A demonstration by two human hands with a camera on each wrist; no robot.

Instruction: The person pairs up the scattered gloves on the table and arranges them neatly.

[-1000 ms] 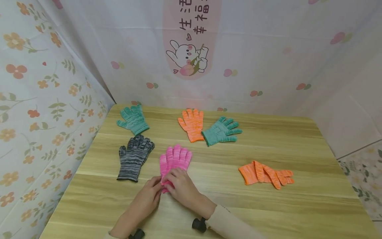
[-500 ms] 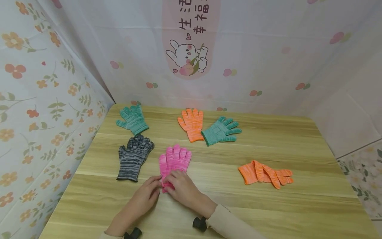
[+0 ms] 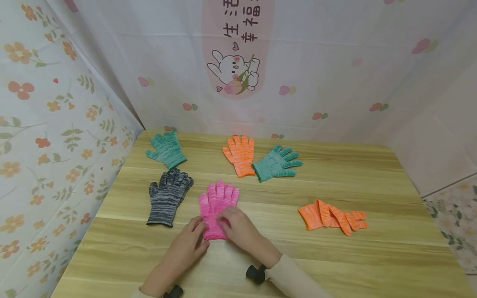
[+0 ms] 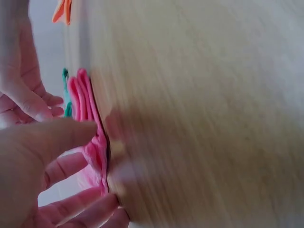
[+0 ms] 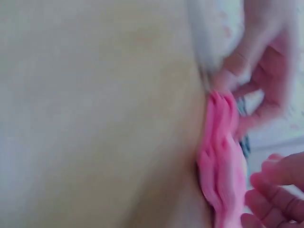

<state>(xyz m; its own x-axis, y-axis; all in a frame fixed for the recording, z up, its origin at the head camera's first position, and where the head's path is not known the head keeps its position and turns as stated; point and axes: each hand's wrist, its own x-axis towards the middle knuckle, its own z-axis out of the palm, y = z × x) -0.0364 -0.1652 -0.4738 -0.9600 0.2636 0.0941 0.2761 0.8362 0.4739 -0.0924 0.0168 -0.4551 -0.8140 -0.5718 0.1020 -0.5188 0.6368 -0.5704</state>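
Observation:
A pink knit glove (image 3: 214,207) lies flat near the middle of the table, fingers pointing away and cuff toward me. Its cuff edge (image 5: 221,147) shows several stacked pink folds in the right wrist view. My left hand (image 3: 186,242) is at the left side of the cuff, fingertips right at its edge, fingers loosely bent. In the left wrist view its thumb (image 4: 71,133) overlaps the cuff and its fingers spread beside it. My right hand (image 3: 242,229) hovers over the right side of the cuff, fingers relaxed and apart from the cloth in the right wrist view.
A grey-black glove (image 3: 165,203) lies left of the pink one, with a green glove (image 3: 167,150) behind it. An orange glove (image 3: 240,155) and a second green glove (image 3: 277,163) lie at the back. A crumpled orange glove (image 3: 331,217) is at the right of the wooden table (image 3: 372,260).
My right hand has moved right and lifted off the cuff, which now lies flatter with its whole hem showing. The left hand has shifted slightly to the right, its fingers loosened.

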